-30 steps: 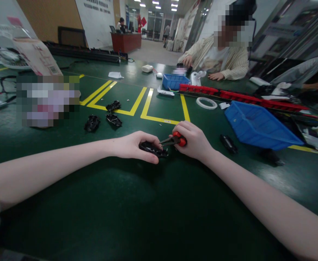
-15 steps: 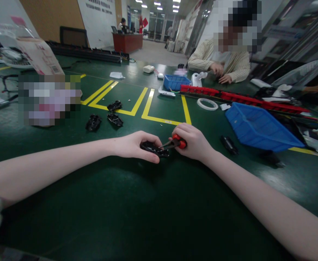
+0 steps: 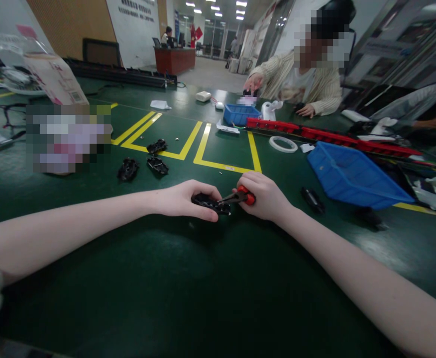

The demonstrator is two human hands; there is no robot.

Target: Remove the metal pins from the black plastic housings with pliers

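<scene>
Between its thumb and fingers, my left hand (image 3: 188, 200) grips a black plastic part (image 3: 207, 201) above the green table (image 3: 203, 278). My right hand (image 3: 265, 195) is closed round the red handles of the pliers (image 3: 236, 197). The plier tips point left and meet the black part near its right end; what lies between the jaws is too small to make out. Beyond my left hand, three similar black parts lie on the table: one at the left (image 3: 128, 169), one at the back (image 3: 157, 145) and one at the front (image 3: 158, 165).
A large blue bin (image 3: 360, 174) stands right of my right hand, with a black cylinder (image 3: 313, 200) before it. Farther back are a white tape ring (image 3: 283, 144), a long red strip (image 3: 326, 136) and a small blue bin (image 3: 240, 114). A person (image 3: 296, 84) sits across the table.
My hands, the black part and the pliers have hardly moved. The person across the table has moved one hand out to beside the small blue bin.
</scene>
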